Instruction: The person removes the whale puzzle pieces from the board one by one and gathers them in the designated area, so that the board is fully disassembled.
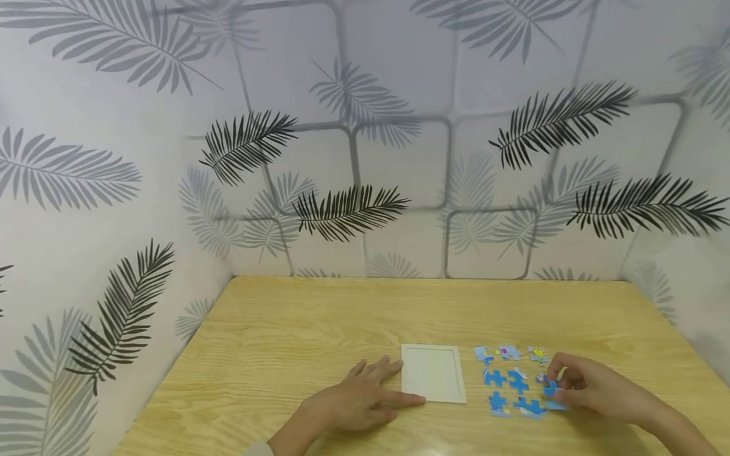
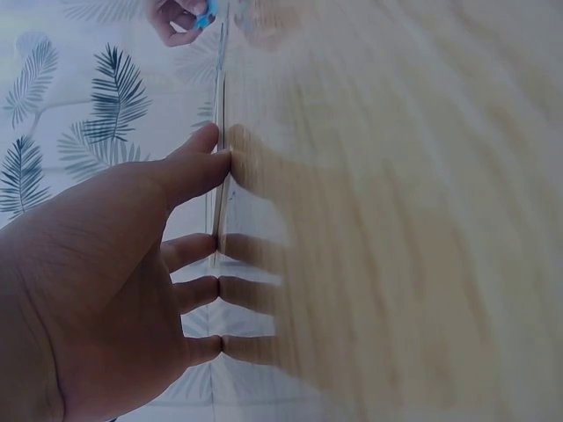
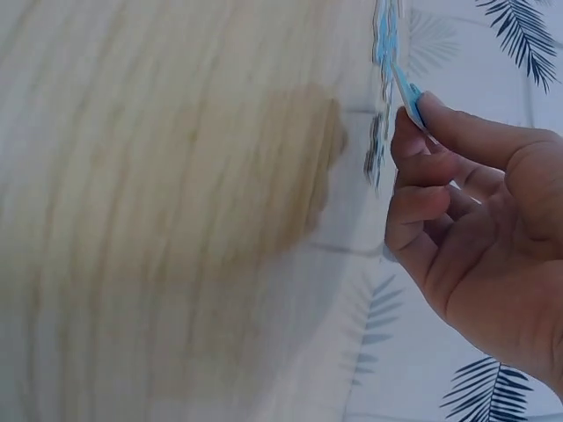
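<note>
My left hand point(image 1: 359, 399) rests on the table with its fingers spread and fairly straight. Its thumb and forefinger touch the near and left edges of a square, white puzzle tray point(image 1: 431, 373). Over to the right, my right hand point(image 1: 599, 387) pinches a blue jigsaw piece point(image 3: 408, 95) between thumb and forefinger, tilted up in the right wrist view. The other fingers of that hand are curled in. Several loose jigsaw pieces point(image 1: 518, 381), mostly blue, lie in rough rows between the tray and the right hand. A piece with a yellow sun point(image 1: 538, 354) is in the far row.
The wooden table point(image 1: 319, 316) carries the tray and pieces near its front. Behind it and at the sides hangs a pale backdrop point(image 1: 399, 158) with grey and black leaf prints. The table's back edge meets this backdrop.
</note>
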The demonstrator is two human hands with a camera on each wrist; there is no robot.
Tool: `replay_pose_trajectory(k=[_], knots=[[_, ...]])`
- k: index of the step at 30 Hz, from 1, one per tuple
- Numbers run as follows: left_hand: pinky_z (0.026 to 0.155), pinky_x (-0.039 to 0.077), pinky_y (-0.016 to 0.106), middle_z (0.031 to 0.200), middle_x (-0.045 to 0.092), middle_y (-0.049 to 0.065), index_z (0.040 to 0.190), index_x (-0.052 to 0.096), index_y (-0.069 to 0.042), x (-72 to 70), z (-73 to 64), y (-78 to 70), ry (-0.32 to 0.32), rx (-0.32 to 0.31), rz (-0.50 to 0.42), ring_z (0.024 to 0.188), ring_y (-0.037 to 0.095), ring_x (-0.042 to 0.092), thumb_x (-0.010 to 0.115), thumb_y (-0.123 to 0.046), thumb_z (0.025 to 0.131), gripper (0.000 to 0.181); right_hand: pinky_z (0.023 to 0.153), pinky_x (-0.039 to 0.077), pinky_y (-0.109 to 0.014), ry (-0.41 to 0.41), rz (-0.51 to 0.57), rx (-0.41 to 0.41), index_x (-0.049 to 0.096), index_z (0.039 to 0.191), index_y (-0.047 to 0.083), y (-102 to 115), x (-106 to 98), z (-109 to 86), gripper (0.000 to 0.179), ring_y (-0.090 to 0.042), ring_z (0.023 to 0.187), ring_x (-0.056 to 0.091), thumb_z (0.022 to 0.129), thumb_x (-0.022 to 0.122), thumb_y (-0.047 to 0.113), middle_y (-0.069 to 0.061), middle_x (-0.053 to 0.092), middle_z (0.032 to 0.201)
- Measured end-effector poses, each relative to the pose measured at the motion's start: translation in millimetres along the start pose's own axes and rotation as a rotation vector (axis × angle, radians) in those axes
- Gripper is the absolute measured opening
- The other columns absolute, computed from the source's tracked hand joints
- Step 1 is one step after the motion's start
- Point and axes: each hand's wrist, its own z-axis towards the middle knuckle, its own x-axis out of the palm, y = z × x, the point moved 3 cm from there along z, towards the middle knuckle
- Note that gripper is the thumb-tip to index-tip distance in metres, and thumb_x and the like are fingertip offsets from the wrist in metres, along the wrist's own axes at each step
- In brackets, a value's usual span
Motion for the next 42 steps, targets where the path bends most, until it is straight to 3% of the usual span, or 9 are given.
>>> replay_pose_trajectory(k=[5,10,21,30,34,36,39,42], knots=[[0.119,0.026,0.071,0.171,0.023,0.015,0.154,0.044,-0.051,0.4,-2.1,-0.7,-0.009,0.000,0.001,0.156,0.044,0.021,0.051,-0.032,0.110,0.049,0.047,0.037,-0.019,0.059,0.006,0.024,0.054,0.103,0.004,-0.6,-2.2,-4.7,0.013,0.003,0.061,0.046,0.099,0.065,0.000,0.011,0.059,0.079],[0.119,0.026,0.070,0.171,0.024,0.015,0.154,0.045,-0.051,-1.1,-5.2,-1.8,-0.013,0.003,0.009,0.156,0.044,0.021,0.052,-0.031,0.110,0.049,0.058,0.041,-0.024,0.013,-0.137,0.065,0.056,0.099,0.008,-0.4,-1.9,-6.9,0.017,0.000,0.075,0.050,0.095,0.073,0.007,0.009,0.059,0.087],[0.119,0.026,0.070,0.171,0.024,0.014,0.153,0.045,-0.052,-1.1,-6.0,-1.0,-0.015,-0.011,0.002,0.157,0.043,0.020,0.052,-0.031,0.110,0.049,0.059,0.038,-0.024,-0.059,-0.201,0.154,0.057,0.098,0.010,-2.1,0.6,-7.8,0.024,-0.002,0.075,0.046,0.091,0.079,0.014,0.006,0.054,0.085],[0.119,0.024,0.071,0.170,0.023,0.017,0.154,0.046,-0.049,-2.4,-6.4,1.6,0.002,-0.002,-0.011,0.157,0.044,0.018,0.051,-0.030,0.110,0.048,0.053,0.045,-0.024,-0.073,-0.188,0.097,0.059,0.096,0.014,-3.2,1.8,-6.5,0.015,-0.001,0.069,0.052,0.097,0.073,0.017,0.010,0.058,0.085],[0.119,0.025,0.071,0.170,0.023,0.017,0.154,0.047,-0.048,-2.9,-9.3,1.7,-0.003,-0.008,0.005,0.157,0.044,0.019,0.052,-0.029,0.110,0.048,0.046,0.048,-0.027,-0.110,-0.180,0.067,0.062,0.103,0.012,2.8,0.6,-3.4,0.002,-0.004,0.058,0.053,0.104,0.063,0.011,0.004,0.062,0.087],[0.118,0.026,0.072,0.170,0.024,0.017,0.154,0.046,-0.049,-3.0,-10.5,1.3,-0.015,-0.006,0.025,0.156,0.044,0.021,0.052,-0.030,0.110,0.048,0.045,0.048,-0.027,-0.129,-0.191,0.066,0.062,0.108,0.009,6.1,0.4,-2.1,0.003,-0.006,0.056,0.053,0.105,0.060,0.010,0.001,0.063,0.089],[0.117,0.027,0.073,0.169,0.026,0.017,0.154,0.044,-0.050,-2.8,-12.1,1.0,-0.034,0.003,0.051,0.155,0.044,0.024,0.052,-0.031,0.110,0.049,0.046,0.048,-0.027,-0.189,-0.238,0.061,0.063,0.113,0.007,11.9,0.1,-0.5,0.009,-0.006,0.057,0.052,0.106,0.059,0.010,0.001,0.064,0.090],[0.118,0.025,0.073,0.170,0.027,0.014,0.156,0.040,-0.051,-5.8,-14.8,1.9,-0.055,0.000,0.037,0.156,0.038,0.026,0.052,-0.031,0.109,0.052,0.054,0.052,-0.027,-0.300,-0.303,-0.006,0.066,0.117,0.010,22.4,0.9,0.6,0.014,-0.006,0.067,0.059,0.104,0.062,0.006,0.006,0.067,0.095]])
